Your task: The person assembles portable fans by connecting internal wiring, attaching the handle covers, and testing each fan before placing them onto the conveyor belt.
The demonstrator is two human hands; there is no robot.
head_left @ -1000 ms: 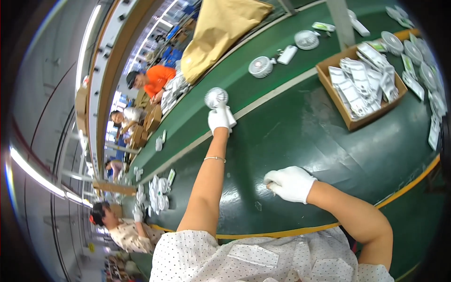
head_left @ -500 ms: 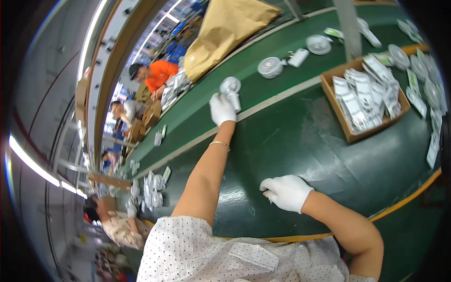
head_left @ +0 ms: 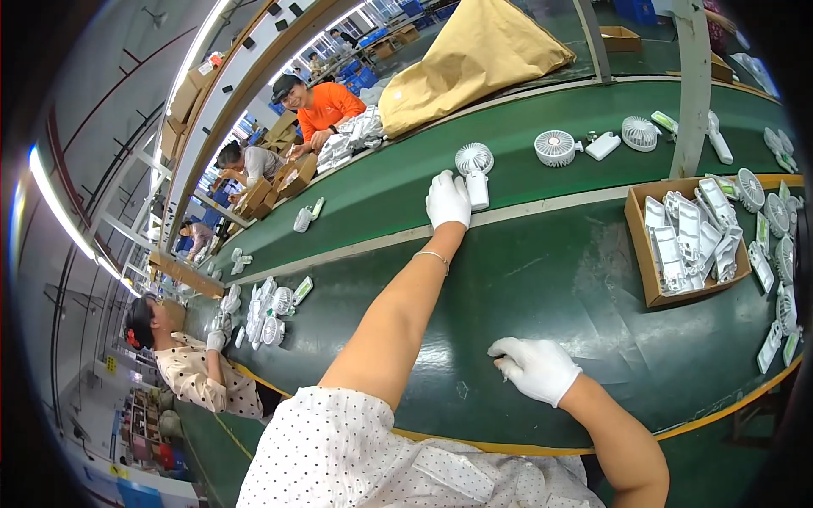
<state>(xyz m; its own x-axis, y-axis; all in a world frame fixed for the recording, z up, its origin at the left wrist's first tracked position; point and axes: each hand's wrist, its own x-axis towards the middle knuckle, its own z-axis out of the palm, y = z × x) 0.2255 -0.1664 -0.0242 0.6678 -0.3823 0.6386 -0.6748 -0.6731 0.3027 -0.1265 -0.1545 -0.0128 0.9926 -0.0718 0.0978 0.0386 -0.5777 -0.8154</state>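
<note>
My left hand, in a white glove, reaches out to the far green belt. Its fingers are stretched forward beside a small white handheld fan, against the left side of the fan's handle. They do not look wrapped round it. My right hand, also gloved in white, hovers over the near green work surface. Its fingers are loosely curled toward the thumb, with nothing visible in them.
More fans and white handle parts lie along the belt. On the right stands a cardboard box of white plastic parts, with several fans beyond it. A metal post rises behind. Left, a co-worker sits near a fan pile.
The whole view has shifted, so the scene sits farther right. My left hand remains beside the same fan. My right hand keeps its curled pose over the near surface.
</note>
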